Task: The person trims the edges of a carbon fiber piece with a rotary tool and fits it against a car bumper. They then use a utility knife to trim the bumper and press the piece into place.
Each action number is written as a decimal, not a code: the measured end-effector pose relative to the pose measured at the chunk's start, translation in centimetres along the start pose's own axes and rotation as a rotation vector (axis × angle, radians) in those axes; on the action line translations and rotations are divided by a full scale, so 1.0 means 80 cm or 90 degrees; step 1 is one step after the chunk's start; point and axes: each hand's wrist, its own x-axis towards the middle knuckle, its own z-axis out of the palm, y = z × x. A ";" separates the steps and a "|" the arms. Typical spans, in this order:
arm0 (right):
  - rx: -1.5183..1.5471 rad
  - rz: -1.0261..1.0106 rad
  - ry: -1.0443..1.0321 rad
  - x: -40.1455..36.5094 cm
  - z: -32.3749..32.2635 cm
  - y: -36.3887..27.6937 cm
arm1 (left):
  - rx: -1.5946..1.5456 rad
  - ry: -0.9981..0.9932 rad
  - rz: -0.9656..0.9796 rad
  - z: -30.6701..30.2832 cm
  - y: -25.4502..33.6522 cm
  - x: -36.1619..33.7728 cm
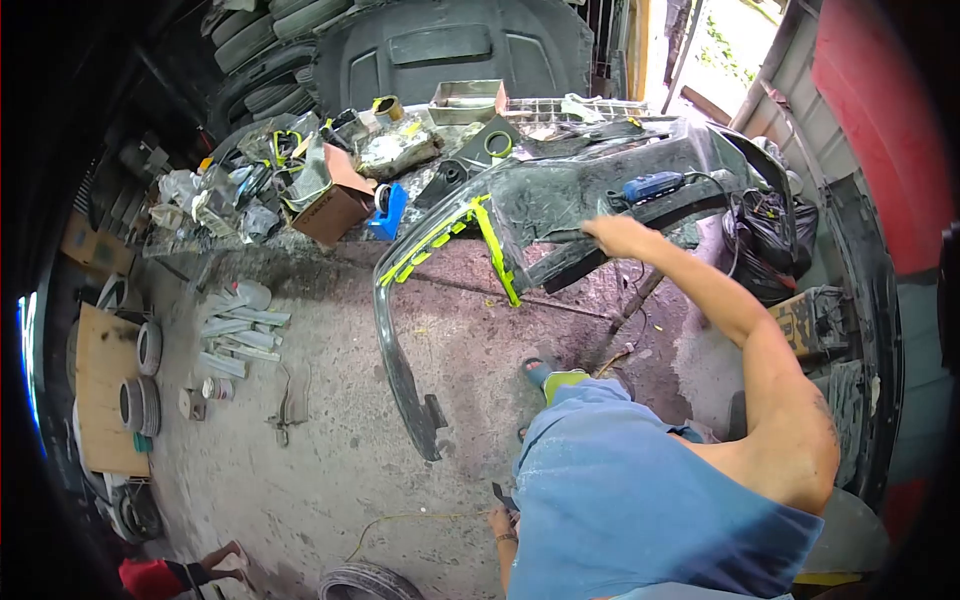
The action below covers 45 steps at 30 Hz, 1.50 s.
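A large black car body panel lies across the cluttered bench, its long curved arm reaching down toward the floor. Yellow-green tape runs along parts of its frame. My right hand is closed on the panel's inner edge, with the fingertips partly hidden. To the right of that hand, a blue power tool rests on the panel. Low in the view, my left hand is closed around a small dark object, partly covered by my blue shirt.
A cardboard box, a blue holder and a tape roll sit on the bench. Pale strips and a can stand on the floor at left. A tyre and another person's legs show at the bottom.
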 end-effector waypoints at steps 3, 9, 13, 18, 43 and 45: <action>-0.133 0.012 -0.067 0.055 -0.014 0.000 | -0.037 0.011 -0.106 0.002 0.002 -0.003; -0.172 0.003 -0.097 0.132 0.071 0.024 | -0.257 0.015 0.027 0.007 0.000 0.015; -0.072 -0.022 0.011 0.107 0.101 0.054 | -0.332 0.064 -0.026 0.027 -0.019 0.025; 0.039 0.003 0.039 0.084 0.104 0.062 | -0.199 0.008 -0.015 0.029 -0.041 0.046; 0.285 0.217 0.367 0.068 -0.079 0.192 | -0.492 -0.533 0.261 -0.003 0.018 0.130; 0.328 0.217 0.449 0.094 -0.085 0.297 | -0.390 -0.354 0.197 -0.002 0.040 0.126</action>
